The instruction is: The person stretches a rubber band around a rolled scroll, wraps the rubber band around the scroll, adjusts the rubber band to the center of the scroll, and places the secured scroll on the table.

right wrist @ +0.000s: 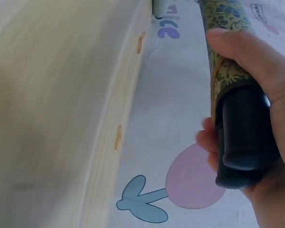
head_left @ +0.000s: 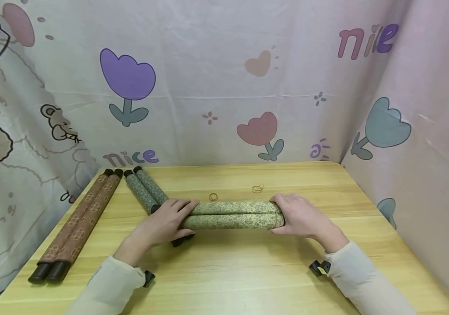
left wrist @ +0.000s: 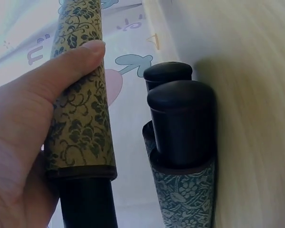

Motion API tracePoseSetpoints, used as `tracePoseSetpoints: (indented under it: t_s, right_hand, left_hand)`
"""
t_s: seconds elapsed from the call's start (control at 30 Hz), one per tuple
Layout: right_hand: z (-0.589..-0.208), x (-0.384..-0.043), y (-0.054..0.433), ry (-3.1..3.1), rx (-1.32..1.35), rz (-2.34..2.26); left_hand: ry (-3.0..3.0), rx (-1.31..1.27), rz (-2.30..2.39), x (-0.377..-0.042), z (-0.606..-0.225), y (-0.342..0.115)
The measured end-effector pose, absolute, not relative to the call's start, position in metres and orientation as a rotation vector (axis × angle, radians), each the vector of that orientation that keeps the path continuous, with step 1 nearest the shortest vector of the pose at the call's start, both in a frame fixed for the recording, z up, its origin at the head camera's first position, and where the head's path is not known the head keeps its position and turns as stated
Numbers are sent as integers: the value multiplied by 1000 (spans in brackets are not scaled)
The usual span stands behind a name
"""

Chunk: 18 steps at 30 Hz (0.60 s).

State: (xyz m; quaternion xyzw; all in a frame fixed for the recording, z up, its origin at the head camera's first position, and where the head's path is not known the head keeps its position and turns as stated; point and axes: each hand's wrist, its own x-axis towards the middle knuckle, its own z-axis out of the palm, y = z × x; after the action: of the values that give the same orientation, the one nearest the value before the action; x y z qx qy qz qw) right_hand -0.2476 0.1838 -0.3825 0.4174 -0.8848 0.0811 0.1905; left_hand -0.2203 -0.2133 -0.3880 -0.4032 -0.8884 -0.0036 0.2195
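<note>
scroll (head_left: 232, 221) gripped near both ends by curled left hand (head_left: 165, 221) and right hand (head_left: 300, 214). likely light, stiff lengthwise, little slip; best held just inside dark knobs (right wrist: 247, 135).

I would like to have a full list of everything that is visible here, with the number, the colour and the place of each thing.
Yellow-green double roll: 1, dark-ended, held between both hands
Band on the roll: 1, orange, near its right end
Grey-green double roll: 1, dark-ended, table's left half, partly hidden
Brown double roll: 1, dark-ended, table's left edge
Loose bands: at least 2, orange-brown, on the table beyond the held roll
Table: 1, light wood, beneath everything
Printed cloth: whitish, behind and at both sides; number of pieces unclear
Wrist devices: 2, black, one at each wrist
Sleeves: 2, pale, on both arms
Left hand: 1, gripping the held roll's left part
Right hand: 1, gripping its right end
</note>
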Motion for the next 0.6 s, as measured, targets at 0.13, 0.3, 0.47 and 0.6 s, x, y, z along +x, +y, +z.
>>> tracePoseSetpoints:
  t_s: [0.13,0.3,0.47,0.6]
  right_hand:
    - [-379,-243,180,-2550,1193,210]
    - [-373,-240,183,-2608,1135,202]
    - [-369,-239,189,-2639,1075,161]
    - [-370,-241,192,-2650,1054,130]
  left_hand:
    - [-2488,-1121,-28,-219,-387,-213]
    - [-2486,-1105,-24,-219,-385,-212]
    - [-2479,-1087,-9,-218,-384,-213]
    - [-2466,-1087,1,-218,-384,-212]
